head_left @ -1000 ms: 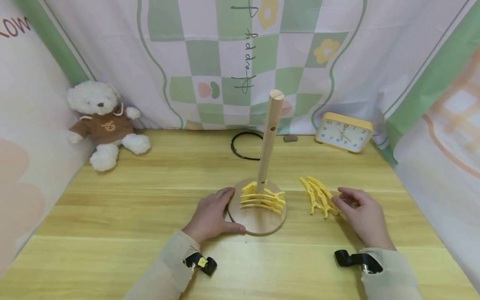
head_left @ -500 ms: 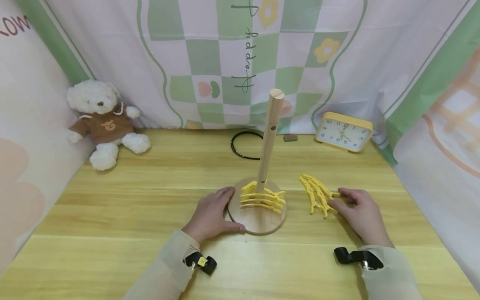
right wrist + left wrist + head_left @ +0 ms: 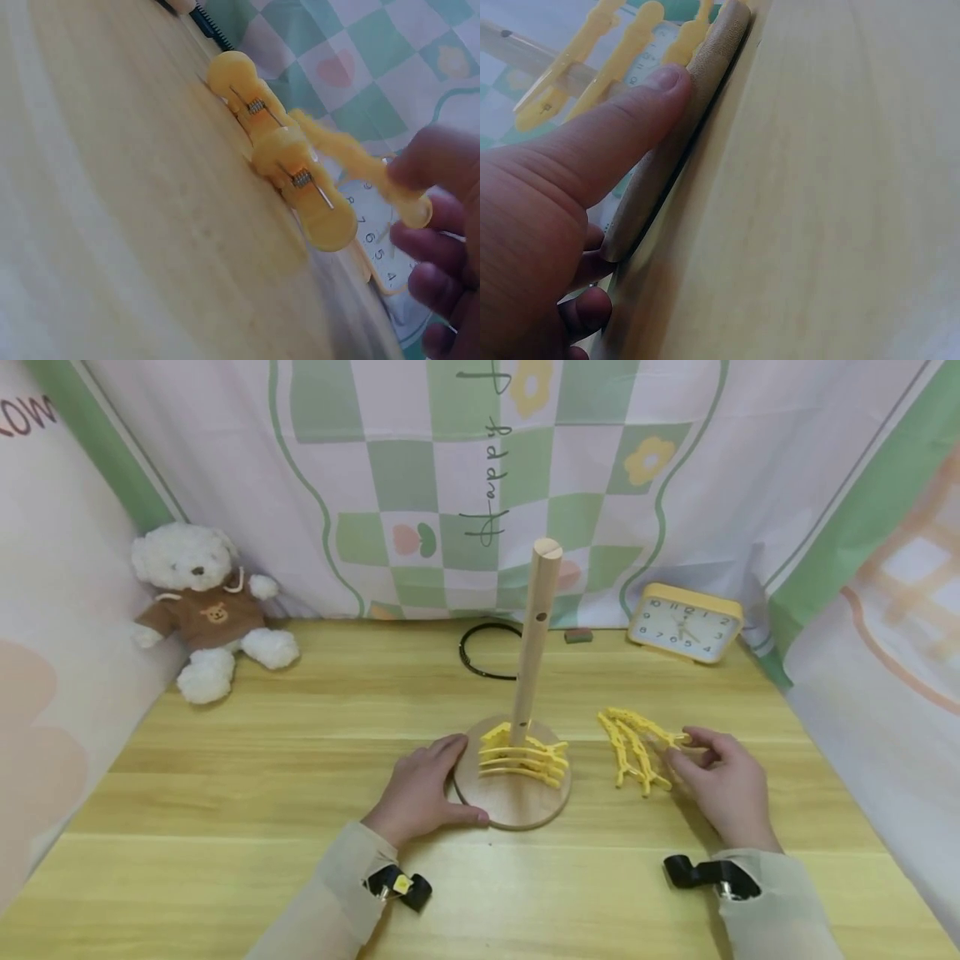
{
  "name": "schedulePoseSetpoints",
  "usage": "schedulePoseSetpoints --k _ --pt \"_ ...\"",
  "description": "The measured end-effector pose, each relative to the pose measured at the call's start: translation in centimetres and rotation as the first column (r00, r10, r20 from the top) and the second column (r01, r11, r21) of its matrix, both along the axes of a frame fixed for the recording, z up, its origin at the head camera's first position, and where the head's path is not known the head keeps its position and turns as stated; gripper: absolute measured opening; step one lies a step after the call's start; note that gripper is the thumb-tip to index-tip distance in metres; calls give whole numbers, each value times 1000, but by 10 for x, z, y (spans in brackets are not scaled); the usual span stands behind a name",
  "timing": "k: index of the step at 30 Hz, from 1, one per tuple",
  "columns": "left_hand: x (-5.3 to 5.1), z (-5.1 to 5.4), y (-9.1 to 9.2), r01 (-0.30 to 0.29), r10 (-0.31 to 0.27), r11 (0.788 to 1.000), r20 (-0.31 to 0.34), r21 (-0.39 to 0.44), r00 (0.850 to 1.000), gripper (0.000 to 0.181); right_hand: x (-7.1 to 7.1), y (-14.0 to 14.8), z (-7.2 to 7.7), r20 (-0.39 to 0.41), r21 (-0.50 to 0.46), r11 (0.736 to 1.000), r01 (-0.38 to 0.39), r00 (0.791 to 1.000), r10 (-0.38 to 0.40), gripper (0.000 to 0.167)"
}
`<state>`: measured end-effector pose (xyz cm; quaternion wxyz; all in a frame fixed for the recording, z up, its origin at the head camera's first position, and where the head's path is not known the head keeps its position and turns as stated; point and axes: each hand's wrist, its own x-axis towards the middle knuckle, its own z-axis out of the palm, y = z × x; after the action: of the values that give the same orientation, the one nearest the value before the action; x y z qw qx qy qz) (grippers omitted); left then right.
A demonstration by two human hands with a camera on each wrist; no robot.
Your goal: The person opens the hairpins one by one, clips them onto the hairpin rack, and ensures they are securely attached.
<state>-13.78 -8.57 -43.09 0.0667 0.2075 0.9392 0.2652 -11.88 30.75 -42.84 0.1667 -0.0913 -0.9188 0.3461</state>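
A wooden stand has a round base (image 3: 517, 808) and an upright post (image 3: 532, 652) with dark holes. My left hand (image 3: 420, 793) holds the base's left rim, the thumb at the near edge and the fingers farther round. Around the post's foot several yellow plastic clips (image 3: 525, 767) are stacked. On the right, my right hand (image 3: 723, 793) pinches the end of a long curved yellow clip (image 3: 349, 154) between thumb and forefinger. That clip is tilted off the wood at this end. Beside it lie more yellow spring clips (image 3: 322, 214), with metal springs showing in the right wrist view.
A black ring (image 3: 480, 673) lies behind the post, with a small dark block (image 3: 578, 636) to its right. At the back right stands a yellow clock (image 3: 686, 622). A white teddy bear (image 3: 213, 614) sits at the back left. Patterned cloth (image 3: 408, 477) closes off the rear.
My right hand has closed thumb and forefinger on one clip's end and raised it, swinging it away from the other clips. The left hand stays on the base.
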Motion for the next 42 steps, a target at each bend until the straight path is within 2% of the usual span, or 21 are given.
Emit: schedulePoseSetpoints --k 5,9,15,19,26,34,42 --pt "0 -1 0 -2 2 1000 3 -1 1000 119 3 -10 4 -102 -35 999 -27 995 24 36" --pt "1 -1 0 -1 1 1000 7 1 1000 119 5 -17 9 -164 -54 995 -85 984 75 33" --pt "1 0 -1 -2 2 1000 9 8 1000 119 11 -32 20 -219 -26 980 -197 958 186 33" --pt "1 -1 -2 -2 2 1000 5 13 1000 119 15 -42 27 -235 -16 966 -258 940 247 33" --pt "-1 -4 -2 -2 2 1000 -4 28 1000 117 19 -53 33 -244 -28 948 -318 921 302 32" --pt "-2 -5 1 -28 28 999 -22 30 999 104 21 -62 35 -251 -37 936 -351 909 332 30" --pt "-3 -3 3 -32 32 999 -12 20 999 107 20 -71 32 -269 -28 923 -383 892 362 31"
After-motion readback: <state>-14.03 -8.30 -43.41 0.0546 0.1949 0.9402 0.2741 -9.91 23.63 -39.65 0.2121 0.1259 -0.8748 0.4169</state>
